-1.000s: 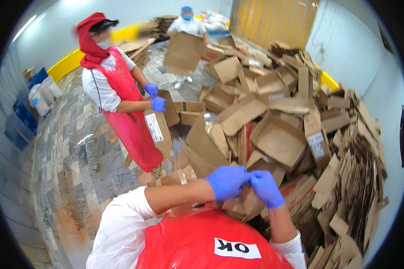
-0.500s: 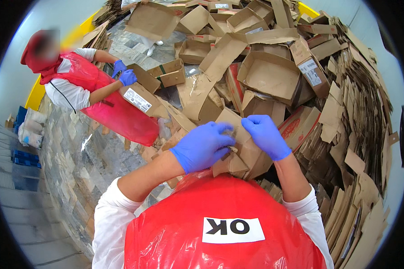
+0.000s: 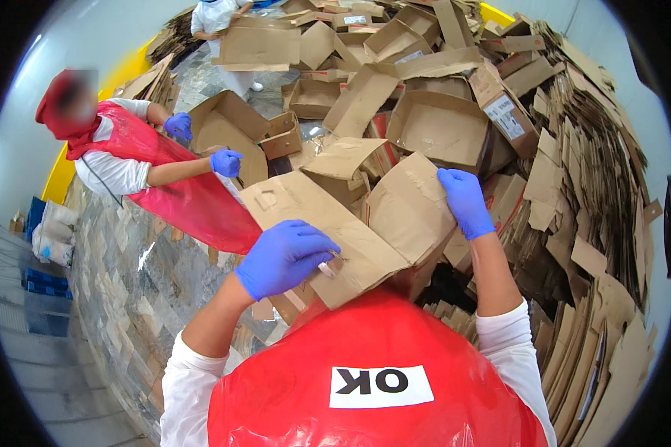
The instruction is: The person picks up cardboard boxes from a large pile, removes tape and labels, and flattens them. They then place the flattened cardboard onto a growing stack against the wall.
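Note:
A brown cardboard box (image 3: 350, 237), partly unfolded, is in front of my red apron (image 3: 365, 350), its long side panel facing up. My left hand (image 3: 285, 257), in a blue glove, is closed on that panel's near left part, fingertips by a small slot. The blue-gloved right hand (image 3: 466, 203) grips the upper right edge of a raised flap (image 3: 414, 205). Some of the right fingers are hidden behind the cardboard. The box's underside is out of sight.
Open cardboard boxes (image 3: 440, 127) are heaped ahead, and flattened cardboard (image 3: 589, 194) is stacked high along the right. A co-worker (image 3: 127, 149) in a red apron stands at left beside an open box (image 3: 227, 127). Another person (image 3: 220, 18) handles cardboard at the far end.
My hands have spread apart, the left moving left and nearer, the right a little right. The box has opened out between them. The co-worker's hands have come apart, off their box.

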Demonstrator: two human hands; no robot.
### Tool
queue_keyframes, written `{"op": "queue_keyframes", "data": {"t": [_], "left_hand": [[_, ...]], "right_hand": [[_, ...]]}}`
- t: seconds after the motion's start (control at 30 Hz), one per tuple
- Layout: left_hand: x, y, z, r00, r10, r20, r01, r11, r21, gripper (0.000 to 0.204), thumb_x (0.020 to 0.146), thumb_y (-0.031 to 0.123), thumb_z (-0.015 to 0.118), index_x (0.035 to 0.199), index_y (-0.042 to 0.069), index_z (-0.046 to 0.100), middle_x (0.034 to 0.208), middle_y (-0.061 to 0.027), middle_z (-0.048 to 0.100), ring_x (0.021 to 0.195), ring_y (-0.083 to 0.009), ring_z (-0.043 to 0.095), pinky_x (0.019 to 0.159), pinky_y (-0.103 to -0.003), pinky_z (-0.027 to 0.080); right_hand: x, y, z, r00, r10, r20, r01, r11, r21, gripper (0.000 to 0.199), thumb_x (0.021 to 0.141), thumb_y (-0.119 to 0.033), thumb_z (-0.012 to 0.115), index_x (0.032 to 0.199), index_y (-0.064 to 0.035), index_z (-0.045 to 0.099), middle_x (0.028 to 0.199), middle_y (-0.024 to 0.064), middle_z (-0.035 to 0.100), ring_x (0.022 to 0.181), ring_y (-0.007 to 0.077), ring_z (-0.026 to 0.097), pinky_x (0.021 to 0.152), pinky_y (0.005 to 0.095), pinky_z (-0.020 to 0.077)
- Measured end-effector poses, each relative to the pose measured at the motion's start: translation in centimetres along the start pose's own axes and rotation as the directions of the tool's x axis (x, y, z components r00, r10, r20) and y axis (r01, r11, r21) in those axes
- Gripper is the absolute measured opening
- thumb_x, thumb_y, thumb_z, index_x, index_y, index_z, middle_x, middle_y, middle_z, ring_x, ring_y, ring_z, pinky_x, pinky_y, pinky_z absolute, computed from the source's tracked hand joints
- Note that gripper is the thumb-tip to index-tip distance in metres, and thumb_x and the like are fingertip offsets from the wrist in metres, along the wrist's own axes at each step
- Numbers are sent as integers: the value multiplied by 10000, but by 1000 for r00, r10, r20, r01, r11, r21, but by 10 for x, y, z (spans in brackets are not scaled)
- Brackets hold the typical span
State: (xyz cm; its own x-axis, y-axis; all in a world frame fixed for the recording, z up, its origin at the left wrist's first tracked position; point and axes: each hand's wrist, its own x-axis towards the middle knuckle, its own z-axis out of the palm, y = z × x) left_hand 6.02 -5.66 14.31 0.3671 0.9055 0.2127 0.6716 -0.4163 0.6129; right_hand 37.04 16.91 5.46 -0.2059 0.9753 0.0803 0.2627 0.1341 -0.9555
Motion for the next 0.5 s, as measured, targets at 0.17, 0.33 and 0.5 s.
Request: {"op": "queue_keyframes", "data": {"t": [0.17, 0.33, 0.5], "left_hand": [[-11, -11, -17, 982, -79, -173, 67, 995, -74, 245, 873, 105, 733, 1117, 75, 739, 1111, -107, 718, 1049, -282, 673, 919, -389, 528], [-16, 6, -49, 986, -77, -148, 69, 996, -55, 625, 849, 315, 800, 1400, 118, 579, 1419, -147, 565, 1348, -337, 491, 1128, -455, 384], [-17, 17, -56, 991, -98, -96, 121, 954, 276, 962, 787, 451, 837, 1560, 124, 368, 1568, -159, 407, 1466, -391, 330, 1208, -533, 223]], "right_hand": [[7, -50, 9, 986, -167, 16, 168, 985, -44, 354, 961, -219, 615, 751, 63, 567, 691, -29, 498, 688, 93, 434, 624, 329, 404], [2, -94, 7, 982, -188, -10, 188, 982, 19, 359, 978, -205, 608, 716, 27, 524, 683, -47, 444, 678, 76, 395, 604, 309, 371], [-9, -127, 5, 992, -102, 73, 93, 989, 113, 252, 957, -197, 657, 823, 16, 671, 762, -38, 597, 705, 73, 502, 641, 286, 438]]}}
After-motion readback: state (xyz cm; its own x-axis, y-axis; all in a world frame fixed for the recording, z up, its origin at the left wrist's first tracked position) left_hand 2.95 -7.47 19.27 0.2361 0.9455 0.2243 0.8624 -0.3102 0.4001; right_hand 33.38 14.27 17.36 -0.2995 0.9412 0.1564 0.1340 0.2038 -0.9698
